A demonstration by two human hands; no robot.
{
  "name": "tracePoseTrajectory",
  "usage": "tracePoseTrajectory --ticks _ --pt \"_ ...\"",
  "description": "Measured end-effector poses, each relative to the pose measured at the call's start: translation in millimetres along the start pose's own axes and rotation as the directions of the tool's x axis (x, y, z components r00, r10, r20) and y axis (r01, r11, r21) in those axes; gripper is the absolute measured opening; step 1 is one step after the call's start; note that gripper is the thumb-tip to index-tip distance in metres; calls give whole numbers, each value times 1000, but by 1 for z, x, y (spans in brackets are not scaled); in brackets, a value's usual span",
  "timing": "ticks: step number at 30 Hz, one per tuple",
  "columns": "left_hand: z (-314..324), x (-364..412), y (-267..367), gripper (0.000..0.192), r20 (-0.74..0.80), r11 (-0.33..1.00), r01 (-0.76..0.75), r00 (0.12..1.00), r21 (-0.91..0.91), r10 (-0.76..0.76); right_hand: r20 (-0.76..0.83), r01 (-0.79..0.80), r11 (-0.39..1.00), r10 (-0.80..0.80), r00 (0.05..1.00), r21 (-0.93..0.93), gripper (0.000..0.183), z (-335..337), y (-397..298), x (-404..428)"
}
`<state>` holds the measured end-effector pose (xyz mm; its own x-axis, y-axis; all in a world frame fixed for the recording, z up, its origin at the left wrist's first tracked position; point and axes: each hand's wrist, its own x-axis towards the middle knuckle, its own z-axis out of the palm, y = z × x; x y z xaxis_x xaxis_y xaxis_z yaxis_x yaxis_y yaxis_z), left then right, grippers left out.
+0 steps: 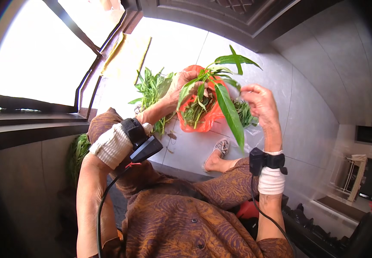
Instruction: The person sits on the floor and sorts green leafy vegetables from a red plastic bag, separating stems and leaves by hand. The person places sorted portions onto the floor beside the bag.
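Note:
My left hand [186, 84] grips a leafy green stem [208, 74], held up over a red plastic bag [186, 124]. Long narrow leaves [229, 111] hang from the stem towards me. Loose leaves and stems [194, 113] lie inside the open bag. To the right of the stem is my right hand [259, 98], fingers curled close to a leaf tip; whether it pinches anything cannot be made out. A pile of leafy greens [153, 88] rests on the floor left of the bag, partly behind my left forearm. More greens [244, 113] lie at the right, beside clear plastic [253, 137].
Grey floor tiles [186, 154] surround the bag, with a few leaf scraps [172, 135] on them. My slippered foot [221, 148] is just below the bag. A dark wooden door [205, 16] stands beyond, a yellowish mat [131, 54] at upper left, and a greenery bundle [81, 154] beside my knee.

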<state>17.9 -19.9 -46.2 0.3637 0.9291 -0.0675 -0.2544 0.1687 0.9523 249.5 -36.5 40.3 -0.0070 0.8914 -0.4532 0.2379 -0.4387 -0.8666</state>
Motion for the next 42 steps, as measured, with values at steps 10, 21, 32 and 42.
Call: tracePoseTrajectory --ticks 10,21,32,42 --pt "-5 -1 -1 23 -116 988 -47 991 147 64 468 451 687 -179 865 -570 15 46 37 12" --pt "-6 3 -12 20 -106 962 -49 991 270 80 421 -200 829 -47 906 522 22 63 -4 -1" --pt "4 -1 11 24 -103 916 -33 991 399 80 354 -159 896 2 935 415 10 60 5 -2" --pt "-4 -7 4 23 76 912 -10 997 411 -23 416 -101 982 27 909 158 20 47 -1 -4"
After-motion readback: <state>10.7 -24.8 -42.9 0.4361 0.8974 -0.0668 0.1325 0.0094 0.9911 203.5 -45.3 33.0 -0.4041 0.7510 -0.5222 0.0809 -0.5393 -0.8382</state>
